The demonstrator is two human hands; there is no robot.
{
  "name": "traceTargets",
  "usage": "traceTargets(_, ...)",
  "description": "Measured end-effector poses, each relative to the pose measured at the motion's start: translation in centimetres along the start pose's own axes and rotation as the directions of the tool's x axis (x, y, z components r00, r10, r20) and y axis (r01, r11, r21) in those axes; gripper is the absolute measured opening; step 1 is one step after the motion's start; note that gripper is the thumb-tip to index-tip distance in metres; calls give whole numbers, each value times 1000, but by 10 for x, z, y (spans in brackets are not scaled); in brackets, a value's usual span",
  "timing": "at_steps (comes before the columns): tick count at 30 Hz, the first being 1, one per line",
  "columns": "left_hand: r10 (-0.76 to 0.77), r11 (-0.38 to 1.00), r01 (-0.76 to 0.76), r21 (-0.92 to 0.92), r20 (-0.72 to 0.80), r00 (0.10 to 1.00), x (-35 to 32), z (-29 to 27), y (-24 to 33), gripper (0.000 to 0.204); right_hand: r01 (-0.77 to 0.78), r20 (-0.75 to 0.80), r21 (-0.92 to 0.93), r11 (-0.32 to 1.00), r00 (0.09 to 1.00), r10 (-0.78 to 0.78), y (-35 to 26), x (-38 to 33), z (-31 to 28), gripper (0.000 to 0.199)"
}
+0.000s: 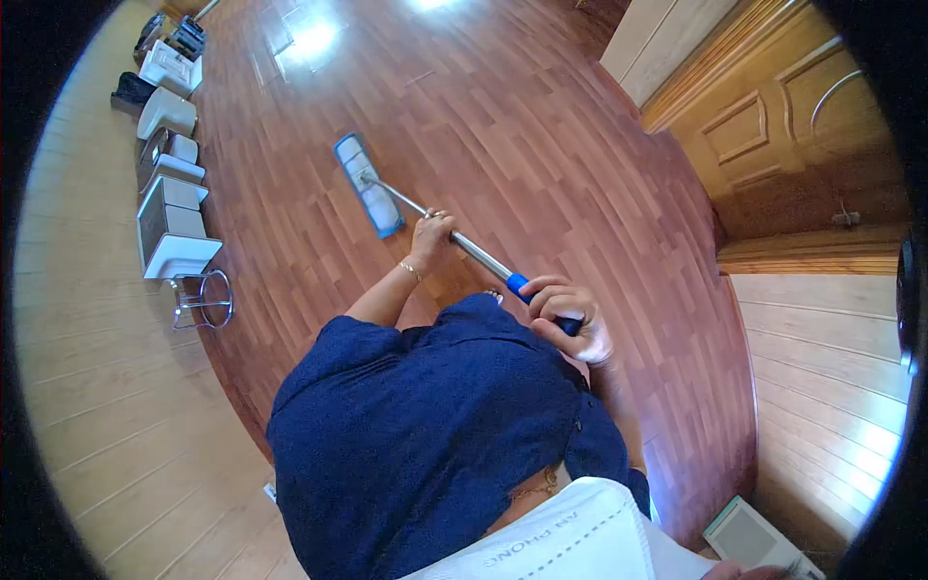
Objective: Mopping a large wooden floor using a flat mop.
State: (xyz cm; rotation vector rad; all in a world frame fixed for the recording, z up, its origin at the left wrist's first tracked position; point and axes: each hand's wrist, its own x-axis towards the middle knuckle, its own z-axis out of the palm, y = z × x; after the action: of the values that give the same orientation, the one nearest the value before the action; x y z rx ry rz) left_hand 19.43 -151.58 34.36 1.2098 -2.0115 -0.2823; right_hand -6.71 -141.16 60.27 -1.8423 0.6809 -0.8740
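A flat mop [369, 186] with a white head plate and a blue pad edge lies on the wood floor ahead of me. Its silver pole [480, 255] slants back toward my body and ends in a blue grip. My left hand [431, 235] is wrapped round the metal pole partway down, with a bracelet at the wrist. Higher up, my right hand [568, 317] is closed round the blue grip at the pole's end. Part of that grip is hidden behind my right fingers.
A metal-framed stool [204, 300], white cabinets [184, 227] and several other items line the left wall. To the right stand a wooden door [764, 135] and a pale panelled wall [822, 338]. A white box-shaped thing [759, 541] sits at the lower right. Light glares off the far floor.
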Motion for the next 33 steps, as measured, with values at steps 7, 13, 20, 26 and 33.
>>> traceTargets(7,-172,985,171,33,45,984,-40,-11,79,10,42,42,1,999,998,-42,-50,-41,-6,15)
traceTargets(13,-89,987,101,-129,93,992,-44,-21,158,15,36,-108,-54,998,993,-42,-121,-87,0,16)
traceTargets(20,4,968,27,-250,122,993,-41,0,239,22,181,40,-235,955,984,-176,-197,-128,6,25)
traceTargets(26,210,895,-131,-427,142,967,-32,14,275,24,296,151,-429,853,955,-255,-224,-140,27,28)
traceTargets(33,396,756,-181,-629,219,892,-4,53,286,25,183,91,-574,798,983,-160,-229,-128,41,27)
